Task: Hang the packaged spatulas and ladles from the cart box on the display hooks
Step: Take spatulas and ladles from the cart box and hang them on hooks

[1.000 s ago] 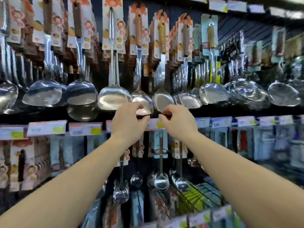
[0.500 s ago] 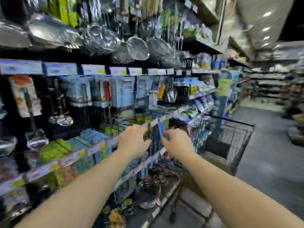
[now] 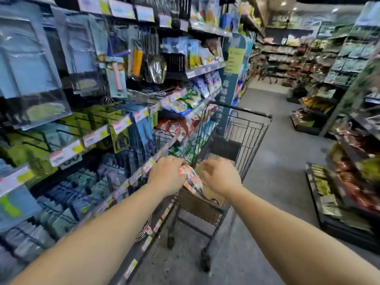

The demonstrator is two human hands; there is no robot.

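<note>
Both hands (image 3: 165,174) (image 3: 221,176) moved from hooks to cart's (image 3: 251,128) glossy packages (image 3: 191,178).

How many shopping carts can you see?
1. The shopping cart stands in the aisle beside the shelves on the left, right in front of both hands. Far down the aisle the picture is blurry, so another could be hiding there.

Packaged utensils (image 3: 190,177) orange-white printed cards; cart (image 3: 242,128) black wire; box (image 3: 200,204) brown; floor (image 3: 277,140) grey.
</note>
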